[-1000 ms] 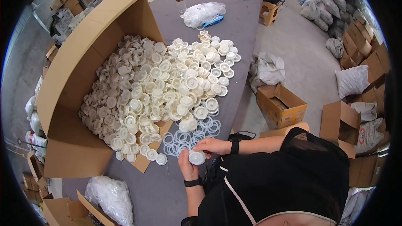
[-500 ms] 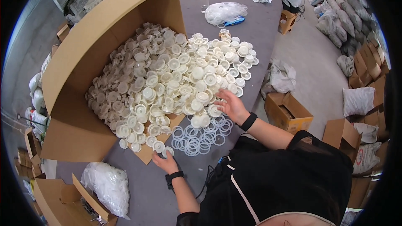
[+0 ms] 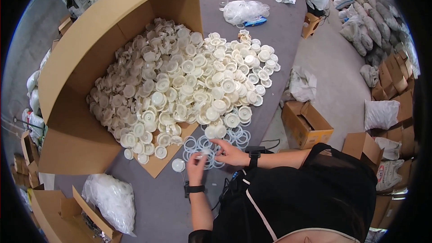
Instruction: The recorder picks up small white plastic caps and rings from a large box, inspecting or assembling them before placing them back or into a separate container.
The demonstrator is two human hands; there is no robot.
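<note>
- White round plastic caps are lying heaped.
- Left hand is pinching a blurred whitish piece.
- Right hand is holding fingers apart near translucent bluish rings.

Left hand held a blurred whitish piece over pale rings; right hand just beside it, fingers parted. White caps lay heaped from a tipped carton onto the grey table, one loose cap near the left hand.
</note>
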